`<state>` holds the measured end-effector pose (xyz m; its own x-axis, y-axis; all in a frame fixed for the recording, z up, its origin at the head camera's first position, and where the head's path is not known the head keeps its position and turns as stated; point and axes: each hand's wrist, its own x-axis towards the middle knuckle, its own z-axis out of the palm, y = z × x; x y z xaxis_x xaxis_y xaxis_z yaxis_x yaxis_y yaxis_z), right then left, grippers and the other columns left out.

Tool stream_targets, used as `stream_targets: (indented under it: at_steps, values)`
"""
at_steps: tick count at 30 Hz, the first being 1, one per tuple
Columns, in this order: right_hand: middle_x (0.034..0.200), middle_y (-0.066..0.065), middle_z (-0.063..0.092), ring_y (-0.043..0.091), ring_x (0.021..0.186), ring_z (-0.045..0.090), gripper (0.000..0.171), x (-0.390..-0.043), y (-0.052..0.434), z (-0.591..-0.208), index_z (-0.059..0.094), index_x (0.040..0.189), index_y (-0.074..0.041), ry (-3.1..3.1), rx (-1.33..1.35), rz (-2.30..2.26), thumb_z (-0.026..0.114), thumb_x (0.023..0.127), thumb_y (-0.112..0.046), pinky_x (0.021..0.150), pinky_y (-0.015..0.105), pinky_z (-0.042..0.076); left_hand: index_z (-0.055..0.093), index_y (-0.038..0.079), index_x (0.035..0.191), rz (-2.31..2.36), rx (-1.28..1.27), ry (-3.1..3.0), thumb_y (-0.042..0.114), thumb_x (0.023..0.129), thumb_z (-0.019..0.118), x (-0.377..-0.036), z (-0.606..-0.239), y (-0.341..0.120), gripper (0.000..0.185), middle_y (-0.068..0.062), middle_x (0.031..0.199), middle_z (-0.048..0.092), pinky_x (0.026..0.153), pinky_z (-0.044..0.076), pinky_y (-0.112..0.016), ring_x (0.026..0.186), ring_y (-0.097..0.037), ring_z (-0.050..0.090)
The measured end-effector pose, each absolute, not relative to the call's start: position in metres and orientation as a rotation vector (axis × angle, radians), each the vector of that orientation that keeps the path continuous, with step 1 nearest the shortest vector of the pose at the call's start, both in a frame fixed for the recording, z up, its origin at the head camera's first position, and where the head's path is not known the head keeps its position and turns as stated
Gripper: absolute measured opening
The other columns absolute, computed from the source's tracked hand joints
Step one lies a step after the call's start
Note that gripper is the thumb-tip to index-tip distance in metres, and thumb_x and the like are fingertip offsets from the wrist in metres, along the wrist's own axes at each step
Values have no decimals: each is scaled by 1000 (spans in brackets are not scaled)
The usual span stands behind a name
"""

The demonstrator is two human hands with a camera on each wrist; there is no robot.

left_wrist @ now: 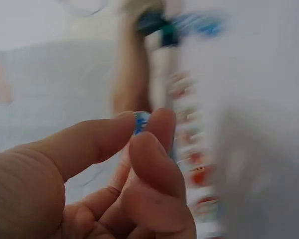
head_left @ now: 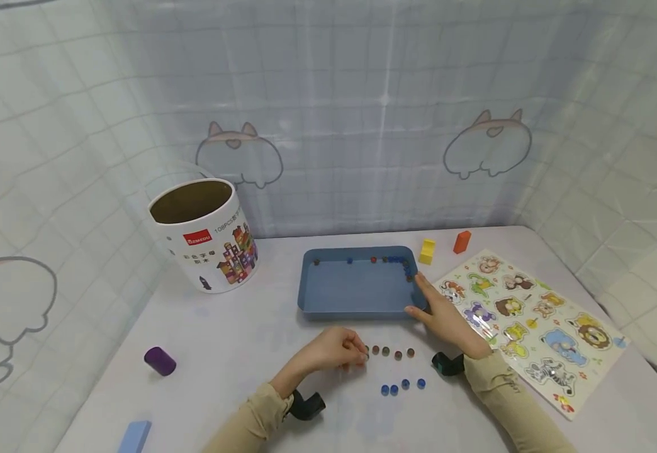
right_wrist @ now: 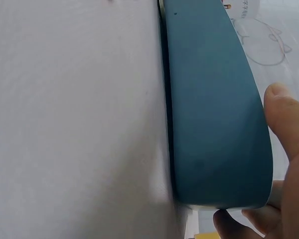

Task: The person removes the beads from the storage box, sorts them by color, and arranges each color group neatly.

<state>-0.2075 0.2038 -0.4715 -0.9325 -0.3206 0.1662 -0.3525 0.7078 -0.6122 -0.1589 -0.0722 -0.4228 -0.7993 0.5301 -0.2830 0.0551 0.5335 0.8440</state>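
I'm pinching a small blue bead (left_wrist: 141, 122) between thumb and fingertips of my left hand (head_left: 334, 349), low in the middle of the head view, so that grip is clamped on the bead. Just right of that hand, a row of brownish beads (head_left: 392, 352) is lying on the worktop (head_left: 238, 352), and below them a short line of blue beads (head_left: 402, 385) is sitting nearer the bottom edge.

My right hand (head_left: 444, 318) is resting against the lower right corner of the blue tray (head_left: 357, 289), thumb on its near wall and fingers along its right side; the wrist view is showing the thumb (right_wrist: 284, 119) lying over the rim, so this grip is holding the tray's edge. More beads are lining the tray's far wall and right corner (head_left: 399, 259).

At upper left a white tub (head_left: 206, 242) is standing open. An animal puzzle board (head_left: 532, 321) is lying at right, with a yellow block (head_left: 427, 251) and an orange block (head_left: 461, 241) above it. A purple cylinder (head_left: 160, 361) is lying at lower left.
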Motion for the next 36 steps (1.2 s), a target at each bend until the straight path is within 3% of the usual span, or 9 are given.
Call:
stream_targets:
  at_steps: [4,15,19,23,26,28,31,36]
  values:
    - [159,26,16,45,144,23,82,-207,207,-471,20,152,5,-2845,560,1054,62,95,-36,113,59,27,71,9,83,1128,481,2319,10,84,74,-138,-435,-66,4,0,65,66,46,36,-19,48,-8,48]
    - [158,27,15,46,143,24,85,-204,210,-474,18,152,5,-2879,553,1048,63,94,-37,112,59,28,69,15,79,955,587,2417,15,84,75,-125,-439,-51,7,7,52,58,45,33,-18,43,-4,45]
    - [158,27,15,46,143,23,84,-204,210,-471,18,152,6,-2882,549,1042,63,94,-35,112,59,27,71,16,89,1016,553,2420,24,89,70,-149,-419,-45,8,3,60,64,46,35,-20,48,-9,51]
    - [159,27,15,45,143,23,84,-204,208,-473,18,152,5,-2877,538,1055,64,94,-34,113,59,28,70,11,105,1163,470,2378,28,96,62,-190,-399,-39,21,-12,77,71,47,34,-23,48,-12,44]
    - [159,26,16,45,143,24,84,-202,205,-477,18,152,4,-2878,543,1086,64,94,-35,112,58,29,67,9,111,1226,406,2377,28,98,58,-215,-393,-35,25,-15,87,72,50,33,-25,47,-12,36]
    - [159,26,16,44,143,24,85,-201,202,-480,18,152,4,-2887,560,1091,63,94,-37,112,58,29,67,8,112,1235,400,2370,28,99,57,-222,-393,-35,26,-14,89,72,52,35,-26,49,-12,38]
    - [158,26,17,44,143,24,85,-202,201,-479,19,152,5,-2879,566,1090,64,93,-36,112,58,29,68,8,110,1182,498,2330,28,99,57,-215,-393,-37,25,-14,87,71,52,36,-25,50,-13,40]
    - [158,26,18,44,144,24,84,-208,204,-471,19,152,5,-2869,560,1054,65,93,-34,113,57,28,71,15,98,1058,723,2142,23,96,62,-174,-399,-48,12,-11,74,69,46,34,-21,46,-9,40]
